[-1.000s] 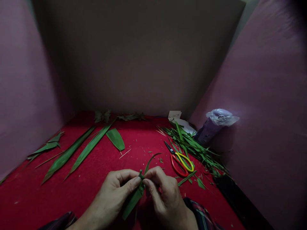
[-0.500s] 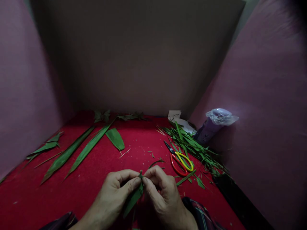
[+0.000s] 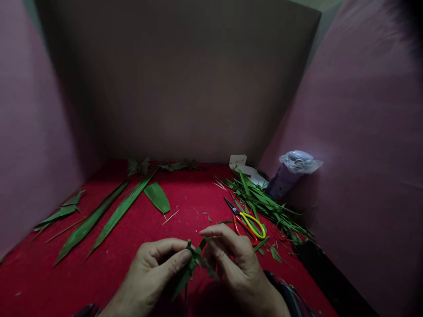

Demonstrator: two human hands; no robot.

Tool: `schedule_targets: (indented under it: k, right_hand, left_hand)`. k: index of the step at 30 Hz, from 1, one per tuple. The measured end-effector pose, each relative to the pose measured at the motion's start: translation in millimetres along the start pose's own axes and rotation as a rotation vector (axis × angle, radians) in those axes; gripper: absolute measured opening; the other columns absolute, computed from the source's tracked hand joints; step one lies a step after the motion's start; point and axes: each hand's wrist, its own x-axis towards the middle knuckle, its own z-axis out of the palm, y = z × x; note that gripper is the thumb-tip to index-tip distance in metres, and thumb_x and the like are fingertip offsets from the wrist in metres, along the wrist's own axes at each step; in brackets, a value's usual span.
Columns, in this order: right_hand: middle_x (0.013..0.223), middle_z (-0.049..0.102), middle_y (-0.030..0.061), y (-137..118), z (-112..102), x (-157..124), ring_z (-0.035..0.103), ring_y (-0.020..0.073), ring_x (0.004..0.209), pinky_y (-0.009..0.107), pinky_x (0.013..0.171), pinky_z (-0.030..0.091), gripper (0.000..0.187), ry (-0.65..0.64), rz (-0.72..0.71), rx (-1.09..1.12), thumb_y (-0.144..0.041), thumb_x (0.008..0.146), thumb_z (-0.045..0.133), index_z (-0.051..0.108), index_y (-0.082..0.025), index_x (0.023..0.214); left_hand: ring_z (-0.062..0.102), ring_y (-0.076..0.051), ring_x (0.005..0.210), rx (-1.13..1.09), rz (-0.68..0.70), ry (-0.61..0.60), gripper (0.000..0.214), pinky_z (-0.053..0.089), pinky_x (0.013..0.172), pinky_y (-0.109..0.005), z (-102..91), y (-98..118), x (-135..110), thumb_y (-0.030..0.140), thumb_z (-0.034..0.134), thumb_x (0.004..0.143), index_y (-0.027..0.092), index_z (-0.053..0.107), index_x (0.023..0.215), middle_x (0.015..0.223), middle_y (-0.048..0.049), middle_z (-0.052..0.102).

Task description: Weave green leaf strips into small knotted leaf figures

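My left hand (image 3: 155, 268) pinches a folded green leaf piece (image 3: 182, 281) between thumb and index finger. A short stub sticks up above the thumb, and a thin stem hangs below. A narrow leaf strip (image 3: 207, 266) runs from the pinch towards my right hand (image 3: 236, 259), slightly blurred. My right hand is half curled, its index finger stretched over the strip's upper end, which seems caught between the fingers; the exact grip is partly hidden. Beyond the right hand lie scissors (image 3: 253, 225) with one red and one yellow handle.
On the red cloth (image 3: 109, 281), long leaves (image 3: 124, 211) and a short cut leaf (image 3: 157, 198) lie to the left. A heap of leaf strips (image 3: 264, 204) is at the right, beside a purple container covered in plastic (image 3: 287, 176). A white card (image 3: 238, 160) stands behind.
My right hand has moved slightly right, away from the left, and its index finger has straightened. A leaf strip now shows between the hands. The left hand keeps its pinch.
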Motion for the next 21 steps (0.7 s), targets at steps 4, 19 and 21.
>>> schedule_targets:
  k: [4, 19, 21]
  right_hand:
    - [0.071, 0.058, -0.0009, -8, -6, -1, 0.052, 0.0089, 0.055, 0.020, 0.051, 0.043, 0.013, -0.071, -0.026, 0.007, -0.022, 0.092, 0.045, 0.056, -0.019, 0.099]
    - [0.075, 0.065, 0.0033, -18, -7, -1, 0.056, 0.0181, 0.073, 0.035, 0.077, 0.037, 0.027, 0.069, -0.336, -0.541, -0.031, 0.095, 0.040, 0.063, -0.018, 0.087]
    - [0.066, 0.058, 0.0004, -23, -12, 0, 0.050, 0.0144, 0.064, 0.029, 0.064, 0.037, 0.037, -0.054, -0.079, -0.434, -0.036, 0.097, 0.035, 0.059, -0.019, 0.074]
  left_hand:
    - [0.052, -0.013, 0.061, 0.198, 0.294, -0.003, 0.011, 0.043, 0.056, -0.022, -2.2, 0, -1, 0.023, 0.064, 0.080, 0.019, 0.073, 0.074, 0.065, -0.0002, 0.060]
    - [0.058, -0.015, 0.082, 1.118, 1.295, 0.268, 0.027, 0.041, 0.086, -0.031, -11.7, -1, -3, 0.020, 0.043, 0.094, 0.024, 0.070, 0.096, 0.081, 0.0016, 0.077]
    - [0.060, -0.014, 0.082, 1.163, 1.344, 0.326, 0.029, 0.038, 0.093, -0.032, -9.5, 0, -7, 0.021, 0.043, 0.094, 0.024, 0.071, 0.091, 0.080, 0.0025, 0.078]
